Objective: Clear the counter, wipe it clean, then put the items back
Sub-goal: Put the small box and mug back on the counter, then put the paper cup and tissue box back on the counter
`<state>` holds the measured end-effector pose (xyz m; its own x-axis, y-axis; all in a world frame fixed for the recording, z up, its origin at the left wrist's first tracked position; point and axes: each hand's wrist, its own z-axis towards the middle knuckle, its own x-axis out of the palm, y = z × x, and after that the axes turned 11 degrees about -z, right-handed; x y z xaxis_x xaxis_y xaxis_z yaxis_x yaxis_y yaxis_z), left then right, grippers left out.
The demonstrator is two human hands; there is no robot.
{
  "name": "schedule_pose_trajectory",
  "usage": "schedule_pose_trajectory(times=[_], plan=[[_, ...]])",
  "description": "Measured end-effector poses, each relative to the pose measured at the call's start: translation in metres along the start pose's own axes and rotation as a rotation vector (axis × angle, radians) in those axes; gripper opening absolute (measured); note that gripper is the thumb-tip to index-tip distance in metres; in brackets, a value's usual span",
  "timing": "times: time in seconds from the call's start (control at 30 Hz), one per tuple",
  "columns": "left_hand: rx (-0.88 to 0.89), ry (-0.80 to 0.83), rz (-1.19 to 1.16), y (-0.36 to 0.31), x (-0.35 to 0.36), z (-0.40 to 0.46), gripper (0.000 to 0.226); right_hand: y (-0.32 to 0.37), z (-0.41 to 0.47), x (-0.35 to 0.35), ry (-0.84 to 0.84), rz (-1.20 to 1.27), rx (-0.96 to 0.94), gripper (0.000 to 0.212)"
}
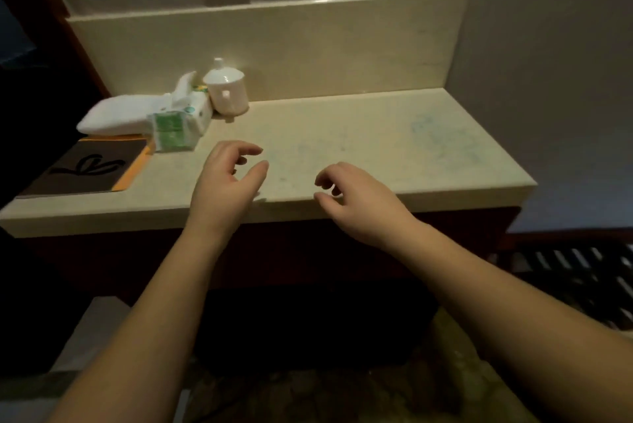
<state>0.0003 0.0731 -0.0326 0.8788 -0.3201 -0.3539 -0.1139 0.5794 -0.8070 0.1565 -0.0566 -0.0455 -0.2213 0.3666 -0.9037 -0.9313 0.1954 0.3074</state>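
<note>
Counter (359, 135) items all sit at the left of the frame, up and away from both my hands, and that is what my next reach hangs on. My left hand (226, 179) hovers over the front middle of the stone with its fingers loosely curled and nothing in them; my right hand (356, 203) floats just right of it over the front edge, equally relaxed and holding nothing. From the left hand outward, the nearest thing is the green-and-white tissue pack (178, 124), up and to the left of my fingertips, its long axis running back toward the wall. Just behind it, touching or nearly so, stands the white lidded cup (227, 93) against the backsplash. A folded white towel (116, 116) lies left of the pack, stretching toward the frame's left edge, its end lying over the dark notebook (89, 165) with an orange border near the front left corner. My left hand is plainly the closer one, so I judge it should lead, probably starting with the tissue pack. Faint bluish smears show on the right half of the stone, well apart from everything.
</note>
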Motion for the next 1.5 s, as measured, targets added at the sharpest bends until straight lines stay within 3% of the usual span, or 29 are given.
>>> schedule_pose_trajectory(times=[0.17,0.4,0.77,1.1,1.5], plan=[[0.05,0.244,-0.089,-0.027,0.083,-0.08,0.012,-0.078,-0.12,-0.004,0.094,-0.017,0.095,0.032],[-0.171,0.597,-0.027,-0.058,0.205,-0.194,0.014,-0.163,-0.301,-0.005,0.247,-0.044,0.404,0.036],[-0.099,1.047,0.074,-0.102,0.367,-0.308,0.021,-0.242,-0.526,-0.023,0.34,-0.034,0.937,0.032],[-0.009,1.35,0.09,-0.142,0.514,-0.336,0.024,-0.316,-0.63,-0.05,0.292,0.012,1.316,0.032],[0.129,1.518,0.084,-0.219,0.71,-0.312,0.024,-0.435,-0.688,-0.12,0.129,0.015,1.743,0.031]])
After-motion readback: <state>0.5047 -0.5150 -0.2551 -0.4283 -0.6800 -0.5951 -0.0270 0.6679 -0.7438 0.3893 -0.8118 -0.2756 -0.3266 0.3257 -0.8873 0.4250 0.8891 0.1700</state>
